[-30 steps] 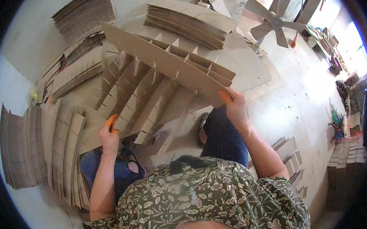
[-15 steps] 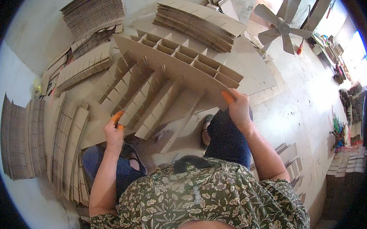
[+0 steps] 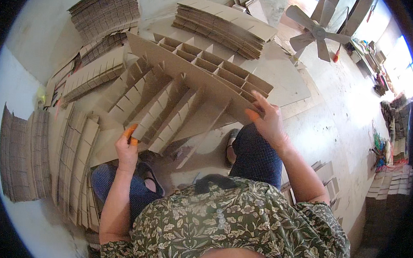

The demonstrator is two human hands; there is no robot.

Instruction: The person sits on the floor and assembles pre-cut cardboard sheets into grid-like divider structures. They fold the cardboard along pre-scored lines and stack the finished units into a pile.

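A long cardboard strip (image 3: 204, 85) crosses the middle of the view, slanting down to the right. Several slotted cross strips (image 3: 159, 111) fit into it and fan out on my side. Behind it the strips form a cardboard divider grid (image 3: 196, 54) with open cells. My left hand (image 3: 126, 148), with orange coverings on its fingers, pinches the near end of one cross strip. At the long strip's right end is my right hand (image 3: 269, 122). Its orange-covered thumb lies by the near face, and its index finger stretches out over the top edge, apart from the thumb.
Stacks of slotted cardboard stand at the back (image 3: 225, 26), upper left (image 3: 105, 14) and far left (image 3: 25, 153). More cardboard strips (image 3: 79, 151) lean beside my left knee. A fan (image 3: 319, 32) stands at the upper right. Bundled cardboard (image 3: 391, 183) lies along the right side.
My right hand has loosened from the long strip's end, its index finger now extended. The cross strip in my left hand has shifted slightly towards me and to the left.
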